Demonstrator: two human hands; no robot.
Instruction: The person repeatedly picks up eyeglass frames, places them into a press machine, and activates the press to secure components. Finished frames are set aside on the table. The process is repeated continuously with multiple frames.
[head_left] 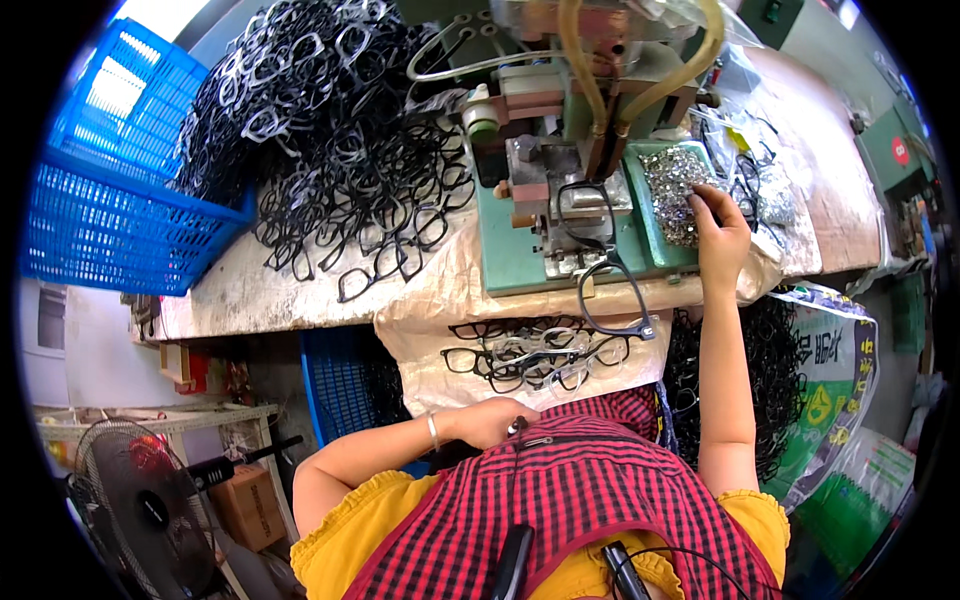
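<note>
My right hand [722, 232] reaches over the green tray [640, 175] of small shiny metal parts [672, 195], its thumb and fingertips drawn together at the parts. Whatever is between those fingertips is too small to make out. Against my checked apron, my left hand [492, 422] lies curled beside a small dark object on a thin cord; what it holds, if anything, is hidden. A black eyeglass frame [612, 262] sits on the fixture of the green bench machine [520, 262], one of its rims hanging over the front edge. Several black and clear frames [540, 352] lie on the cloth over my lap.
A large heap of black eyeglass frames [330, 130] covers the bench's left side, beside blue plastic baskets [130, 220]. Hoses [585, 60] hang above the machine. At my right is a sack [835, 380] beside more dark frames. A fan [150, 505] stands lower left.
</note>
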